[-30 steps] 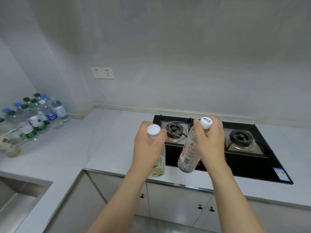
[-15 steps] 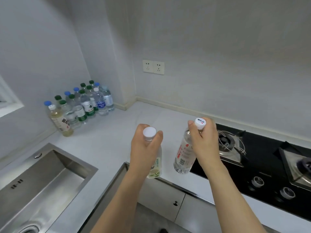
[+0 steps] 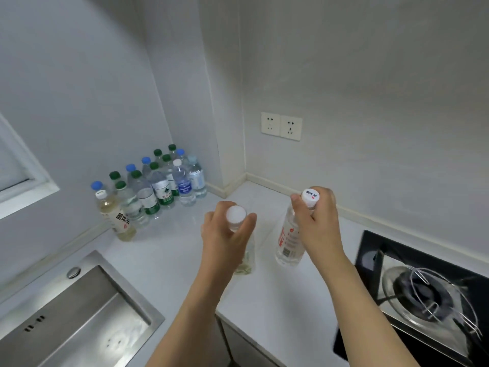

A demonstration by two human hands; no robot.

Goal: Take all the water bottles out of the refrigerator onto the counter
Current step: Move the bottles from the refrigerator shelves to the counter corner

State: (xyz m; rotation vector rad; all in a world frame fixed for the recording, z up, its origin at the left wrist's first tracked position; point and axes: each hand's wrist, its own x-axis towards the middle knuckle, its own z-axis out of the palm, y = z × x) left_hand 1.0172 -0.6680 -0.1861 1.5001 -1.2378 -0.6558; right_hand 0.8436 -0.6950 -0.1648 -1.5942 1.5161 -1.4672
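Note:
My left hand [image 3: 225,239] grips the neck of a pale-liquid bottle with a white cap [image 3: 247,263], held upright over the white counter [image 3: 164,250]. My right hand [image 3: 318,226] grips the neck of a clear bottle with a red label [image 3: 287,242], tilted slightly, just right of the other. Whether either bottle's base touches the counter I cannot tell. Several bottles with green, blue and white caps [image 3: 158,186] stand clustered in the back left corner, a yellowish one [image 3: 116,218] at their front.
A steel sink [image 3: 66,319] is sunk into the counter at lower left. A black gas hob [image 3: 428,295] lies at the right. Two wall sockets [image 3: 281,126] sit above the counter. A window frame [image 3: 23,178] is at the far left.
The view has swung left and closer to the counter corner. Both hands carried their bottles forward, from past the counter's front edge to over its surface.

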